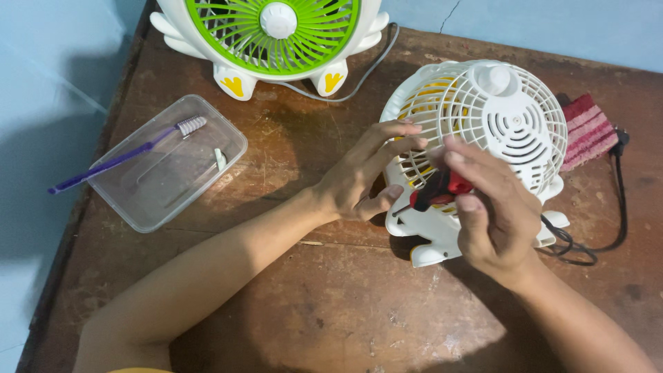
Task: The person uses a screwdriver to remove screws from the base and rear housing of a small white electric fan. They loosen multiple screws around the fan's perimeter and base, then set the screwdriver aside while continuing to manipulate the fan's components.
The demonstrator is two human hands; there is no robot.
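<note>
**A:** Where are the edges, and where is there room?

**B:** The wooden table (331, 304) has its left edge running up along the pale floor, and its far edge sits against the same pale surface. The widest bare stretch is the near middle, between and under the two forearms. A smaller bare patch lies in the centre, beyond the left hand.

**A:** What crowds it, starting from the left?

**B:** A clear plastic tray (166, 162) sits at the left, near the edge, with a purple toothbrush (124, 155) lying across it, its handle poking out over the table edge. At the far middle stands a green-grilled fan (273, 34), its grey cord (366, 72) curling to the right. Right of centre lies the white fan (483, 138), back grille facing up, with a red folded cloth (587, 131) just beside it and a black cord (608, 207) looping off to the right.

**A:** And the hands?

**B:** The left hand (366, 179) is loosely spread, fingertips resting on the white fan's left rim. The right hand (494, 207) is curled, thumb and fingers pinching a red-and-black screwdriver (438, 192) over the fan's near side. The tip is hard to make out, so I cannot tell what it touches.
</note>
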